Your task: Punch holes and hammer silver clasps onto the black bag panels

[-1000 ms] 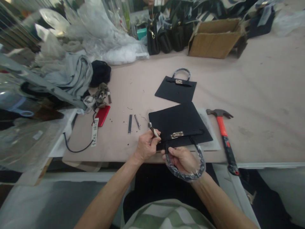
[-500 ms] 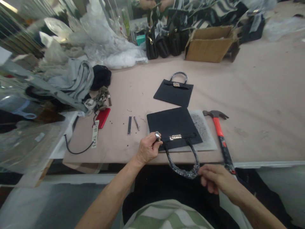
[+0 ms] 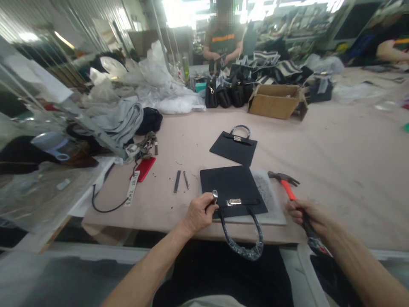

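Since half a second earlier, the right hand (image 3: pixel 308 215) had gone from the looped handle (image 3: pixel 243 251) of the nearer black panel (image 3: pixel 228 183) to the hammer (image 3: pixel 289 189), its grip wrapped around the shaft. With its grip pinched closed, the left hand (image 3: pixel 200 213) held a short metal tool (image 3: pixel 215 195) at that panel's near left corner. Partly on a pale slab (image 3: pixel 276 209), the panel lay at the front of the worktop (image 3: pixel 345 170), its handle toward the person, and a second black panel (image 3: pixel 230 149) lay just beyond.
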The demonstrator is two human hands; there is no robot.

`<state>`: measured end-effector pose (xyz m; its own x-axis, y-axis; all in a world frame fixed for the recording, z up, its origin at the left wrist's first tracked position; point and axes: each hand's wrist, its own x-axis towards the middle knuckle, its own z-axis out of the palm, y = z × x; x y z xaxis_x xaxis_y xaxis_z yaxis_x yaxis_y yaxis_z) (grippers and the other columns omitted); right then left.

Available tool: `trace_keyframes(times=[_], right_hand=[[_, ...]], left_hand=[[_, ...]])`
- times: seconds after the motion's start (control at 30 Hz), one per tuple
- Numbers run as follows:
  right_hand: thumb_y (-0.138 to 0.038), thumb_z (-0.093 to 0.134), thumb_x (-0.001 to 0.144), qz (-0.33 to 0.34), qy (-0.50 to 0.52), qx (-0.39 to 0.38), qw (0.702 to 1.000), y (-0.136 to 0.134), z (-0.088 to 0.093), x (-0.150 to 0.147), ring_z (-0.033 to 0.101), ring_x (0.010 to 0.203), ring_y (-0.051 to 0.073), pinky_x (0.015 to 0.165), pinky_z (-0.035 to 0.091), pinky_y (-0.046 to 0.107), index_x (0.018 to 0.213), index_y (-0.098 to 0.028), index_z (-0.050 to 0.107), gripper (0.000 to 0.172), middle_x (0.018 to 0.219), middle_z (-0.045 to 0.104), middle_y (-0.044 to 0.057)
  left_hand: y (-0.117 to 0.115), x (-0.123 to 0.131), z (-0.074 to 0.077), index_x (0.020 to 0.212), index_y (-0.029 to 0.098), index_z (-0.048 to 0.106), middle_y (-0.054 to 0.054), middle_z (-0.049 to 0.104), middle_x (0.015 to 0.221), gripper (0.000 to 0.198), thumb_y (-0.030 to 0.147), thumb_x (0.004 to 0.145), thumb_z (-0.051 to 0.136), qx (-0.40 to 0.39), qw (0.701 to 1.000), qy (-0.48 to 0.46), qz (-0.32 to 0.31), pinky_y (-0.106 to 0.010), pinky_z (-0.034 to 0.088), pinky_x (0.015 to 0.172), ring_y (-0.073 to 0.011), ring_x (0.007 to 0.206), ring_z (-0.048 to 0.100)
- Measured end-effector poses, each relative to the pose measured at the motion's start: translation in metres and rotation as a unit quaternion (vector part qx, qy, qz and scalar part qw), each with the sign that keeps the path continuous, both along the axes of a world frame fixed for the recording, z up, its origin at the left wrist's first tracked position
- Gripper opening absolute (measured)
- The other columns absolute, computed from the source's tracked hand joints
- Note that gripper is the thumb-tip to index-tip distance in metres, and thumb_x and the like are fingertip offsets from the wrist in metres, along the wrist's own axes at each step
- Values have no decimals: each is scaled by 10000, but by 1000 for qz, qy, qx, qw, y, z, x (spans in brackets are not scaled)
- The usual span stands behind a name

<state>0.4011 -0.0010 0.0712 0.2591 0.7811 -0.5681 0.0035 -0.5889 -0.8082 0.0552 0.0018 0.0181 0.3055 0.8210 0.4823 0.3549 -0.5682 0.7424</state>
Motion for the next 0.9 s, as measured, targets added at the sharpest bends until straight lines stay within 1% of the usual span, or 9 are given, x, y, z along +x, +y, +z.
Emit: trace_keyframes(times=[0.1, 0.2, 0.27, 0.33, 0.4, 0.47, 0.63, 0.8, 0.9], right_hand=[[-273, 583, 795, 2, 19, 29, 999, -11, 33, -24, 275, 416, 79, 388, 245, 213, 738, -229, 408, 189, 592, 358, -59], [-513, 522, 919, 29, -87, 166, 982, -33, 69, -57, 377, 421, 104, 384, 287, 231, 884, -229, 525, 286, 602, 443, -46], [-542, 485, 949, 110, -241, 273, 925, -46, 88, -77, 439, 445, 123, 422, 320, 250, 832, -224, 545, 344, 562, 471, -31], [-498, 464, 972, 223, -360, 355, 834, -53, 100, -90, 430, 420, 123, 429, 282, 268, 744, -230, 519, 357, 513, 473, -27], [-439, 431, 998, 319, -426, 391, 751, -55, 106, -99, 396, 369, 119, 417, 216, 294, 711, -237, 496, 357, 487, 491, -27], [-400, 400, 1022, 358, -458, 403, 706, -56, 110, -103, 396, 344, 120, 411, 198, 305, 714, -242, 481, 356, 485, 515, -27], [-378, 374, 1042, 253, -490, 449, 703, -59, 118, -106, 429, 353, 119, 396, 274, 262, 781, -246, 468, 308, 479, 475, -44], [-425, 354, 1036, 378, -499, 396, 672, -58, 121, -96, 377, 311, 125, 394, 179, 311, 733, -253, 467, 367, 446, 489, -31], [-478, 339, 1039, 293, -514, 375, 713, -62, 130, -88, 457, 399, 147, 442, 264, 304, 783, -254, 510, 381, 523, 533, 3]], left_hand=[[-1, 1, 1, 917, 178, 617, -79, 687, 963, 75, 121, 891, 576, -9, 1000, -1, -1, -302, 543, 822, -203, 906, 668], [-1, 0, 2, 921, 179, 615, -78, 685, 959, 79, 119, 894, 571, -15, 1000, -3, -2, -303, 537, 832, -202, 908, 665], [-2, 0, 2, 925, 178, 616, -78, 682, 957, 83, 116, 894, 570, -17, 1000, -3, -4, -306, 532, 841, -202, 910, 661], [-1, -1, 0, 931, 178, 618, -76, 680, 953, 87, 116, 890, 573, -19, 1000, 0, -5, -306, 530, 839, -202, 907, 658], [-1, -1, -2, 935, 179, 623, -72, 678, 939, 87, 122, 888, 576, -19, 1000, 5, -2, -303, 529, 820, -200, 889, 655], [-1, -1, -4, 940, 177, 627, -71, 677, 930, 89, 125, 888, 576, -16, 1000, 5, 1, -300, 528, 806, -199, 875, 652], [0, -1, -6, 950, 178, 630, -82, 683, 977, 87, 136, 893, 581, -6, 1000, -10, 0, -301, 532, 834, -207, 924, 661], [0, -2, -7, 942, 180, 634, -67, 672, 903, 94, 129, 888, 577, -9, 1000, 4, 0, -286, 534, 776, -196, 854, 655], [0, -1, -8, 963, 183, 632, -71, 677, 939, 108, 126, 892, 573, -9, 1000, -4, -5, -296, 540, 813, -196, 882, 660]])
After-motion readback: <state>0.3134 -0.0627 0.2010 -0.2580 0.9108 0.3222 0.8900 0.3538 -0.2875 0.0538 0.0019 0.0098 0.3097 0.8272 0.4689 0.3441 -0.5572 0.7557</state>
